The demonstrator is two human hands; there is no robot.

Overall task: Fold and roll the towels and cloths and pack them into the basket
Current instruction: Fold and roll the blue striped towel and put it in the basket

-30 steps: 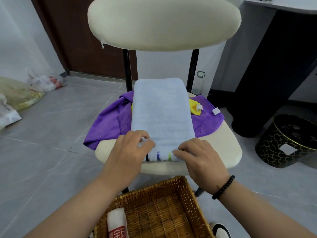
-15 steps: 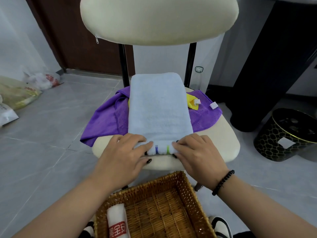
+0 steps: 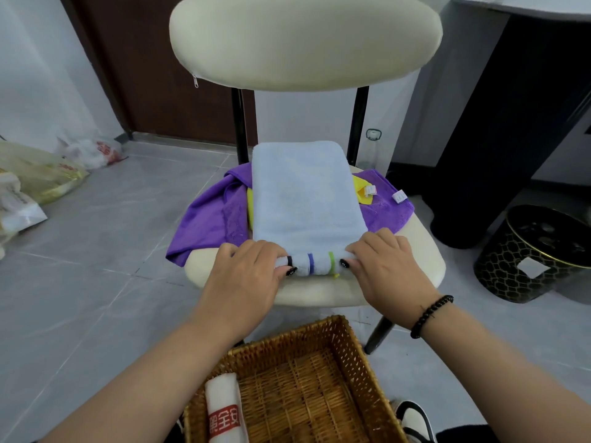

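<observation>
Currently: both hands on near end of light-blue towel (image 3: pixel 303 199), first roll turn started.

Towel lies lengthwise on chair seat (image 3: pixel 425 251), on top of purple cloth (image 3: pixel 204 219) + yellow cloth (image 3: pixel 361 190). Near edge w/ black/blue/green stripes is curled into a small roll. Left hand (image 3: pixel 246 276) grip: fingers curled over roll's left end, thumb tucked against it. Right hand (image 3: pixel 387 266) grip: same on right end, fingers bent round the roll. Wicker basket (image 3: pixel 348 343) on floor just in front of chair; one rolled white towel (image 3: pixel 224 407) w/ red print inside at left wall.
</observation>
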